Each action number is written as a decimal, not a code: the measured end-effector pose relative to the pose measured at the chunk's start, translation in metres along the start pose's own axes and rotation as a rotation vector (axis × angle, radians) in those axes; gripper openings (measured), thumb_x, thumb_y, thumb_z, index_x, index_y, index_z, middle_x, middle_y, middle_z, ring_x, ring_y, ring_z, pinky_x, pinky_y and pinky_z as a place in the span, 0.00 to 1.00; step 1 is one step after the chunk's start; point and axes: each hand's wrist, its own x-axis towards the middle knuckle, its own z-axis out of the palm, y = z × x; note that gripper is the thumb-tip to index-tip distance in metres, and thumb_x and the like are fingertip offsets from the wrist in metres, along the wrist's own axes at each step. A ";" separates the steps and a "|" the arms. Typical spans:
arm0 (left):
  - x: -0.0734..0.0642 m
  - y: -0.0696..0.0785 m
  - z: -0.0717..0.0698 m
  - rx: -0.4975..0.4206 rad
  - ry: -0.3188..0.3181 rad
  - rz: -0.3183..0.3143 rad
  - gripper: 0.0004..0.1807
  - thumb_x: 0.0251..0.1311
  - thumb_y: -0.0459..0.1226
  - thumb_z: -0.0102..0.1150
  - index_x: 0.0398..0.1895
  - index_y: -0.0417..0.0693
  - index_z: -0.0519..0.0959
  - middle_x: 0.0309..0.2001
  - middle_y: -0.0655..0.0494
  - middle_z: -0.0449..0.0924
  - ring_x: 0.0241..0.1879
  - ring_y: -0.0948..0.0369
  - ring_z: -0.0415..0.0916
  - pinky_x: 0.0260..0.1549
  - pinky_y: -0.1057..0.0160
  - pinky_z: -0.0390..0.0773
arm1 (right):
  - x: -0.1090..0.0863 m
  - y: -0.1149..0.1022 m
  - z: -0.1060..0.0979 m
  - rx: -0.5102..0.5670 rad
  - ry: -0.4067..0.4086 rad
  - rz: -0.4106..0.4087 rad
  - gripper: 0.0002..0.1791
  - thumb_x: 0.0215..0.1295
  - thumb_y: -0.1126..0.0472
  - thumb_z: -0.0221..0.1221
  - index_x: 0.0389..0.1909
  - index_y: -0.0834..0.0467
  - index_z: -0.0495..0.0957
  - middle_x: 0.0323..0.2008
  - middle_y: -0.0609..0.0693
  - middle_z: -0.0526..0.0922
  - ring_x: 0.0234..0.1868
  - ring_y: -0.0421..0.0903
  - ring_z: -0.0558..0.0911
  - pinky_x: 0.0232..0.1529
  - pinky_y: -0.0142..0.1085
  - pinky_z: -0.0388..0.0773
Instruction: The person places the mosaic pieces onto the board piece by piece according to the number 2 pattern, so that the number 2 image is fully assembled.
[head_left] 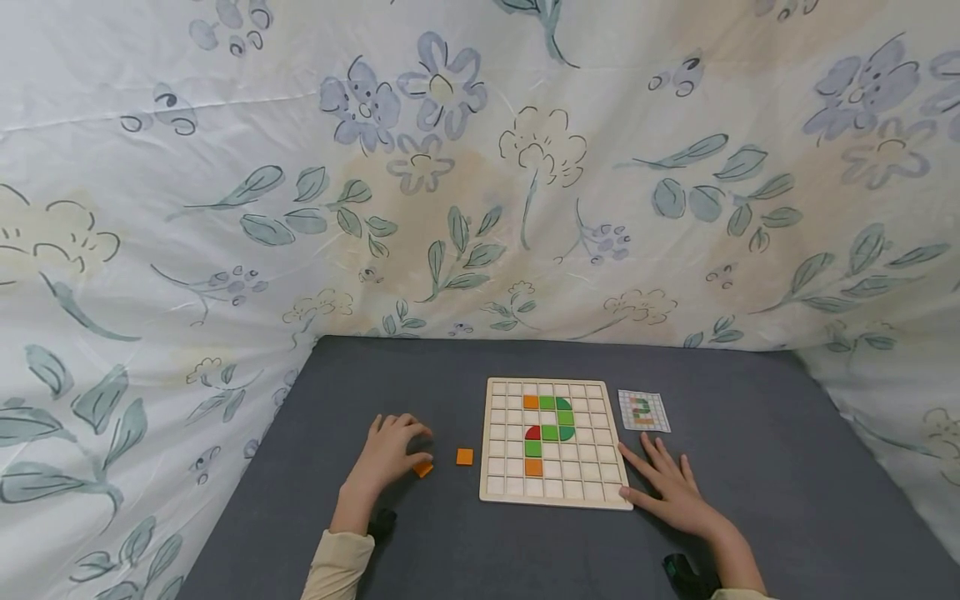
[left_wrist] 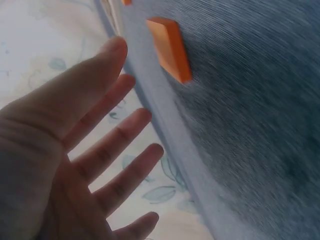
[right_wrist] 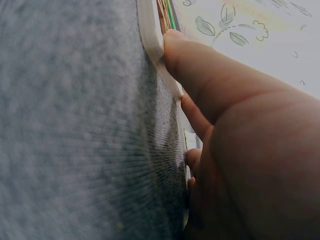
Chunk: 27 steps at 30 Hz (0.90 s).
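While board [head_left: 552, 494] shows partial green-orange figure matching card [head_left: 643, 411], two orange tiles [head_left: 465, 457] wait off left edge. Left hand [head_left: 390, 452] open over nearer tile; right hand [head_left: 671, 492] flat, thumb against board's near right corner.

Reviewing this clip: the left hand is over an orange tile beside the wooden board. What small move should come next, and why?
Probably pinch the orange tile under the left hand and lift it. The left wrist view shows straight fingers and no grip. The wooden board has many bare cells around the part-built shape, the pattern card lies beside it, and the right hand rests flat against the board's corner.
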 end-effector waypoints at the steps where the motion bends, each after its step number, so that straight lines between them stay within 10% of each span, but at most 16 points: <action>1: -0.001 -0.002 0.000 0.000 -0.011 0.000 0.17 0.45 0.46 0.70 0.40 0.56 0.82 0.42 0.57 0.75 0.48 0.50 0.70 0.62 0.34 0.52 | 0.000 0.000 0.000 -0.002 0.002 -0.002 0.37 0.61 0.47 0.58 0.69 0.53 0.59 0.70 0.69 0.46 0.68 0.72 0.42 0.58 0.72 0.29; 27: -0.016 -0.019 0.002 -0.050 -0.084 0.071 0.14 0.44 0.40 0.71 0.37 0.59 0.82 0.42 0.57 0.74 0.49 0.50 0.70 0.62 0.33 0.51 | -0.001 0.007 0.004 0.059 0.015 -0.039 0.36 0.61 0.49 0.57 0.69 0.52 0.59 0.69 0.70 0.45 0.69 0.71 0.39 0.58 0.71 0.23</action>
